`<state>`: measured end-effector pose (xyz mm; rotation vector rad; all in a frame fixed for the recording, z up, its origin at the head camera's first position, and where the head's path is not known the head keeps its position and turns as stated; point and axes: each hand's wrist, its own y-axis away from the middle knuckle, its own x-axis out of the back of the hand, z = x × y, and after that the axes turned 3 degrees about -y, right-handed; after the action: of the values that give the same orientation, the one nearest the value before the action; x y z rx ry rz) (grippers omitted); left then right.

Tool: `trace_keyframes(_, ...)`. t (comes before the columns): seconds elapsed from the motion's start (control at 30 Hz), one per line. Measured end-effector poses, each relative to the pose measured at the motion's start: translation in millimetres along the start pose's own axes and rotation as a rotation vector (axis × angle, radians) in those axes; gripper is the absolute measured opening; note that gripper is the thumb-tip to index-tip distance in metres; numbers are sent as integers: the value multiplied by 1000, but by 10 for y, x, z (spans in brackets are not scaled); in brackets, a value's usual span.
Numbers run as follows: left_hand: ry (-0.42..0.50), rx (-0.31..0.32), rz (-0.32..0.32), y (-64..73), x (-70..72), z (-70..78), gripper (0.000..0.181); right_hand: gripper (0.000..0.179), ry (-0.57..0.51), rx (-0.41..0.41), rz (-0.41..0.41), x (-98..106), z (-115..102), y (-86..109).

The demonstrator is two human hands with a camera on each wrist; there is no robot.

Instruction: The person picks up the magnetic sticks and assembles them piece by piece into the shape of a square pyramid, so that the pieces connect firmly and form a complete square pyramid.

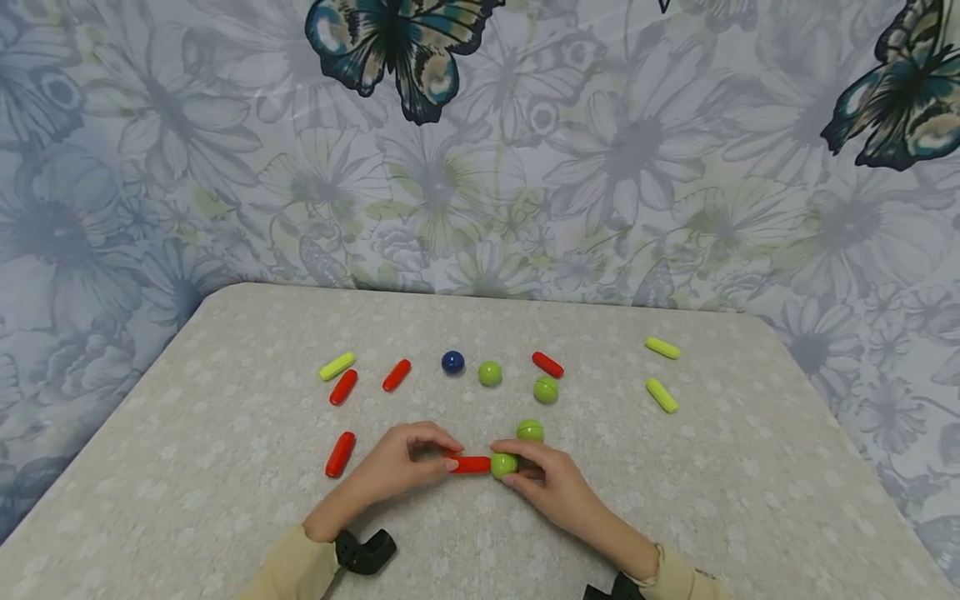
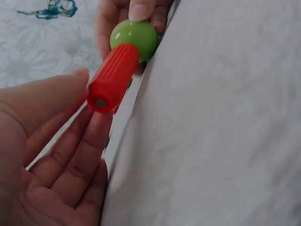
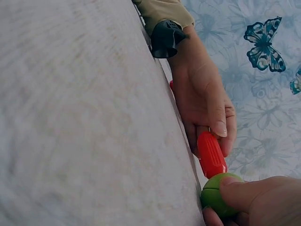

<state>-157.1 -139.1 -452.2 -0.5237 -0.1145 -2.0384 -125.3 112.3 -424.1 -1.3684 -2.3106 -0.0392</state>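
Note:
My left hand [image 1: 405, 457] pinches a ribbed red rod [image 2: 115, 77] near its outer end, thumb on one side and fingers on the other. In the left wrist view a small grey dot shows in the middle of that end face. The rod's other end meets a green ball [image 2: 134, 40], which my right hand [image 1: 551, 483] grips between thumb and fingers. Rod and ball form one line between the two hands in the head view. Just behind the gripped ball lies another green ball [image 1: 530, 430] with a seam around it.
Farther back are a dark blue ball [image 1: 453, 362], green balls [image 1: 490, 373] and red rods [image 1: 397, 375]. One red rod [image 1: 341, 454] lies left of my left hand. Yellow-green rods [image 1: 662, 347] lie at the far right and far left. A patterned cloth wall [image 1: 480, 208] stands behind the table [image 1: 750, 500].

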Motion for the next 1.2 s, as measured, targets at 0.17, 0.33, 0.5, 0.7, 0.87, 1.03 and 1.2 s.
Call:
trace_keyframes(0.17,16,-1,0,-62,120,68,24,37,-5,4,-4,-9,4,-4)
trace_keyframes(0.33,-16,-14,35,-303,247,187,37,37,10,30,6,-2,8,-11)
trace_keyframes(0.5,-111,-25,14,-628,233,175,43,37,4,40,-7,-2,13,-10)
trace_keyframes(0.7,-228,-34,-35,-918,118,163,44,36,4,47,-11,-7,17,1)
trace_keyframes(0.87,-254,-28,-82,-1053,67,101,49,36,-3,58,-18,7,5,5)
trace_keyframes(1.03,-304,-50,-73,-1071,48,13,46,36,-13,62,-25,7,-1,1)
trace_keyframes(1.2,-390,-19,2,-1040,43,18,39,38,-13,76,-11,-28,171,1)
